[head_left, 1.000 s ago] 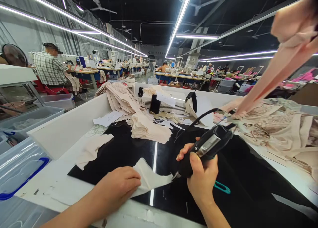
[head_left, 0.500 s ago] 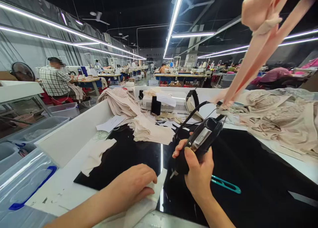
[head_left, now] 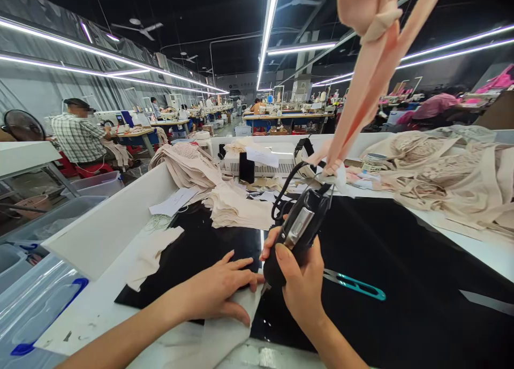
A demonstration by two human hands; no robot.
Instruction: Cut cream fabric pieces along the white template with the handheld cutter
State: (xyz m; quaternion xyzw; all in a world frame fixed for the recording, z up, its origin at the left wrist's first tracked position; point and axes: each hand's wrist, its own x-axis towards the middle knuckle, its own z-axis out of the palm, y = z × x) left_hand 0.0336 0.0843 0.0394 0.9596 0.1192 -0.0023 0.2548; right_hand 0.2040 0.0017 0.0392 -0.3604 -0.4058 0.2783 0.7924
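My right hand (head_left: 299,286) grips a black corded hand tool (head_left: 295,232), its tip down at the edge of a white fabric piece (head_left: 225,329). My left hand (head_left: 214,291) lies flat on that piece, fingers spread, pressing it onto the black work mat (head_left: 401,283) near the table's front edge. The tool's cable loops up behind it. Teal thread snips (head_left: 355,285) lie on the mat just right of my right hand.
A stack of cream fabric pieces (head_left: 236,208) sits mid-table, one loose piece (head_left: 150,254) at left, a lace garment heap (head_left: 445,171) at right. Pink straps (head_left: 369,63) hang overhead. A white box unit (head_left: 261,163) stands behind. Clear bins (head_left: 36,299) at left; a seated person (head_left: 80,136) beyond.
The white fabric piece has been drawn toward the table's front edge. My left hand shifted right onto it with fingers spread, and my right hand brought the tool left and more upright.
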